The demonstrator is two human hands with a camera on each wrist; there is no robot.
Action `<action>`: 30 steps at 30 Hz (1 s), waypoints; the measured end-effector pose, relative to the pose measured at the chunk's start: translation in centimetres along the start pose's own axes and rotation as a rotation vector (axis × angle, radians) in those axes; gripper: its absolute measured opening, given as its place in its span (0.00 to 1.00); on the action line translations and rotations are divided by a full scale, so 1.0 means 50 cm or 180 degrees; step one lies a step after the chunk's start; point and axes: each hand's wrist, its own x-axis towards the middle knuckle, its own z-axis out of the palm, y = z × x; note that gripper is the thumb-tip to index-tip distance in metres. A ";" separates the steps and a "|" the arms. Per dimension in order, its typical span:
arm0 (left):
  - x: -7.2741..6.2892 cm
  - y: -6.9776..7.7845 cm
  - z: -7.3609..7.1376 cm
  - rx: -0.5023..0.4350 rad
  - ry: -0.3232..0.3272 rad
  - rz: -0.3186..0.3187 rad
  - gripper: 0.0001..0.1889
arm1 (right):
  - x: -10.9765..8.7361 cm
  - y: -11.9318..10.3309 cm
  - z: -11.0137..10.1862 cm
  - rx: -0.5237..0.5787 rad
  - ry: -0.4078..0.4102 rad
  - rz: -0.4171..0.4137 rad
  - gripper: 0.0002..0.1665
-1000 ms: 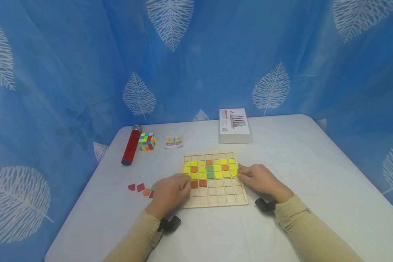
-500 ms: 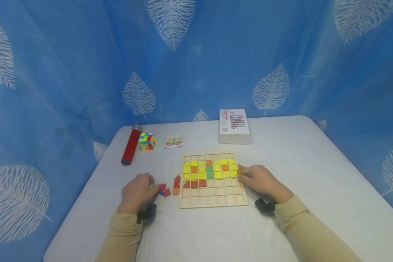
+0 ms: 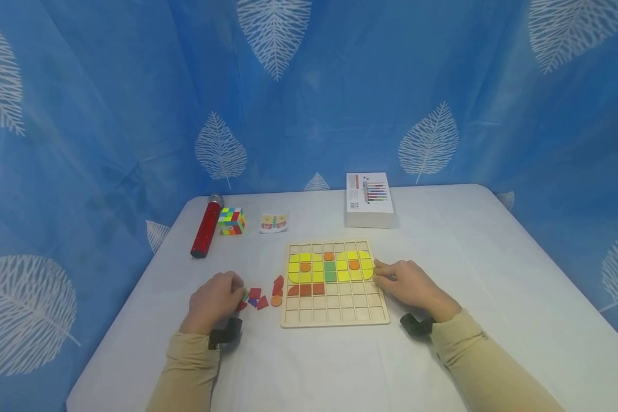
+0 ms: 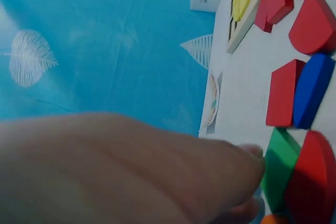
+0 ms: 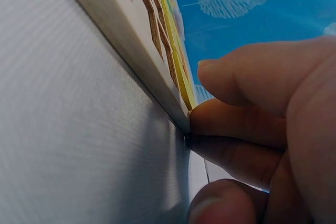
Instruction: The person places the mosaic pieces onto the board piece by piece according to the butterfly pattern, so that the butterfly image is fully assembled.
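Note:
My left hand (image 3: 214, 298) is beside a pile of small flat pieces left of the board, its fingertips next to a green piece (image 4: 280, 170). A fingertip seems to touch that piece; I see no pinch on it. Red pieces (image 4: 286, 90), a blue piece (image 4: 313, 90) and an orange disc (image 3: 276, 300) lie close by. At its right edge, the wooden grid board (image 3: 335, 315) is held by my right hand (image 3: 409, 280), with bent fingers against the rim. Yellow, orange, green and red pieces fill several squares of the board; a red row (image 3: 306, 289) runs on its left.
Behind the board lie a small butterfly picture card (image 3: 273, 223), a colour puzzle cube (image 3: 232, 221) and a red microphone (image 3: 206, 229). A white box (image 3: 369, 200) stands at the back of the white table (image 3: 443, 229). A blue curtain (image 3: 329, 103) hangs behind.
My left hand has left the board for the loose pieces, which now lie more spread out towards the board. A red rounded piece shows at the left end of the red row. My right hand stays put.

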 end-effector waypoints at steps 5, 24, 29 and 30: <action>-0.002 -0.006 -0.003 -0.0070 -0.0109 -0.0047 0.19 | 0.002 -0.003 0.000 0.0025 -0.0022 0.0013 0.23; 0.000 0.031 -0.002 -0.0253 0.0618 0.0076 0.14 | 0.008 -0.001 -0.004 -0.0018 -0.0010 -0.0023 0.23; -0.027 0.100 0.061 -0.0123 0.1328 0.0859 0.12 | -0.005 -0.003 0.002 -0.0014 0.0003 0.0002 0.22; -0.032 0.113 0.074 -0.0097 0.1422 0.1066 0.11 | -0.008 -0.003 0.003 -0.0007 0.0002 0.0008 0.22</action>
